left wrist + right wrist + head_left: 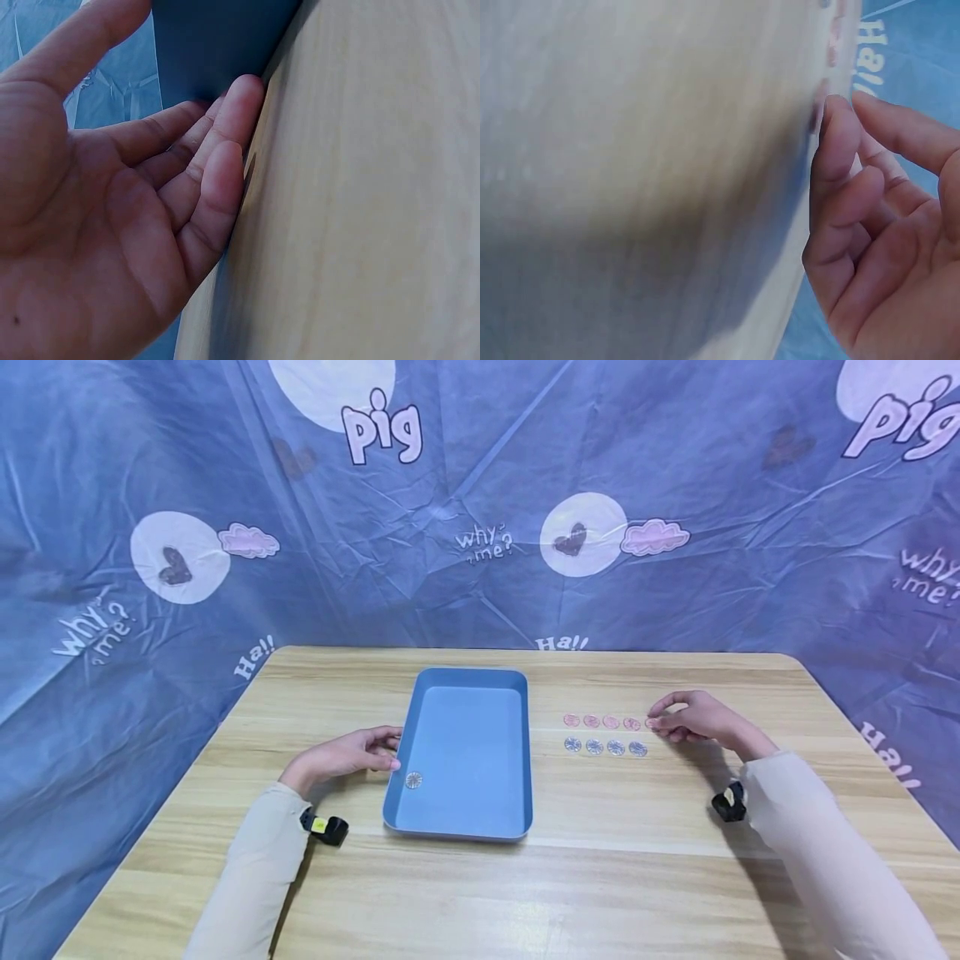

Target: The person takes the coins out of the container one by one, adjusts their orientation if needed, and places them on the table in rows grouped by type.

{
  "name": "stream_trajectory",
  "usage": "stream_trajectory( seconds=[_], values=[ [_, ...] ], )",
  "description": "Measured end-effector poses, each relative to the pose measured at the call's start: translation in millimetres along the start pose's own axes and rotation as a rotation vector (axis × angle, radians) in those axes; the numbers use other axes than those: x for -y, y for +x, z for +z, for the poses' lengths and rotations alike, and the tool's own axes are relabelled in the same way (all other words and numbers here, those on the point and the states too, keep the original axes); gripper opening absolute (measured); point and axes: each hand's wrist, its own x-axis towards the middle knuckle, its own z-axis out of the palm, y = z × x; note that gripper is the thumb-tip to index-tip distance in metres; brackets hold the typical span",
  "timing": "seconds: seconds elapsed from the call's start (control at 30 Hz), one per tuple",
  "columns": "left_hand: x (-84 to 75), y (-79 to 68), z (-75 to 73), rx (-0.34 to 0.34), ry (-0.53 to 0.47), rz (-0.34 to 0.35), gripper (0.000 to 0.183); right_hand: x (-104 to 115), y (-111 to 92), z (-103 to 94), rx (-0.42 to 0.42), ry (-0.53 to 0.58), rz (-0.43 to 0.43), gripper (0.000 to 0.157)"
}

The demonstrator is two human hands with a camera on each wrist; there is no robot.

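A shallow blue tray point(472, 760) lies on the wooden table, with a round silver disc point(413, 781) near its left wall. My left hand point(352, 750) holds the tray's left edge, thumb at the rim and fingers against the outer wall, as the left wrist view shows up close. To the right of the tray runs a row of several pink discs point(611, 723), above a row of several silver-blue discs point(616, 747). At the right end of the pink row, my right hand point(696, 717) pinches a pink disc point(651, 724) low at the tabletop; fingertips partly cover it.
A blue printed cloth point(480, 585) hangs behind and beside the table point(600, 893). Black wrist cameras point(729, 802) sit below both wrists. The tray's raised walls stand between the left hand and the disc rows.
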Motion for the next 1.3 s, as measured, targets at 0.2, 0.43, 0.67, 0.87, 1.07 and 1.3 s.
stream_trajectory(
  seconds=[0.2, 0.43, 0.67, 0.87, 1.07, 1.3],
  values=[
    [-0.6, -0.3, 0.2, -0.001, 0.004, -0.002, 0.078, 9, -8, -6.4, -0.042, 0.018, -0.062, 0.049],
    [0.2, -1.6, 0.1, -0.001, 0.01, -0.002, 0.078, 27, -17, -9.3, -0.049, 0.099, -0.074, 0.053],
    [1.2, -2.3, 0.2, 0.004, 0.011, 0.0, 0.078, 53, -20, -1.8, -0.028, 0.112, -0.104, 0.052],
    [0.2, -1.2, 0.0, 0.009, -0.008, 0.005, 0.078, 82, -20, 13.4, 0.036, 0.156, -0.155, 0.049],
    [-0.1, -1.2, 0.2, -0.001, -0.004, 0.0, 0.079, 114, -20, 34.9, 0.09, 0.108, -0.196, 0.046],
    [-1.2, -1.3, 0.9, -0.005, 0.002, -0.003, 0.08, 149, -16, 62.0, 0.165, 0.104, -0.248, 0.042]
  ],
)
